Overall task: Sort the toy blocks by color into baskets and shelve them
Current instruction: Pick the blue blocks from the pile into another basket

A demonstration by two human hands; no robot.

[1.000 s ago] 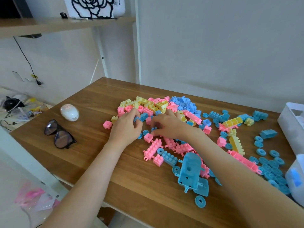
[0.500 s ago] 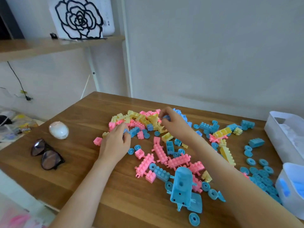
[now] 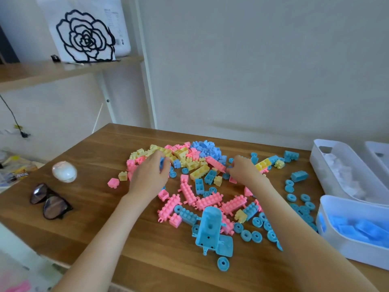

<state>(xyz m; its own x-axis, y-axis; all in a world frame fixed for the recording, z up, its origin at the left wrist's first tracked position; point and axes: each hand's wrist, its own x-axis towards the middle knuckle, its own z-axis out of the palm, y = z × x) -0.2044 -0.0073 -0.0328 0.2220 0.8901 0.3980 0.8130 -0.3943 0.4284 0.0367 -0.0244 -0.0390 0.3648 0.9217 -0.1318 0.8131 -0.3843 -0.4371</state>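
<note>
One blue block (image 3: 161,163) is gripped in the curled left hand (image 3: 149,178), presumably for the blue-filled basket (image 3: 345,247), while the right hand's (image 3: 244,171) hold on the pile (image 3: 189,157) cannot be told.

Blocks (image 3: 199,172) look like smooth matt plastic. Table (image 3: 105,218) is wood grain with a light satin sheen. Baskets (image 3: 347,249) are smooth white plastic, kinda matt. Sunglasses (image 3: 50,200) have glossy dark lenses and a shiny frame.

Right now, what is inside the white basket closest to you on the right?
Blue blocks lie in the near white basket; no other colour shows. Its near wall and the picture's edge hide how many there are.
</note>
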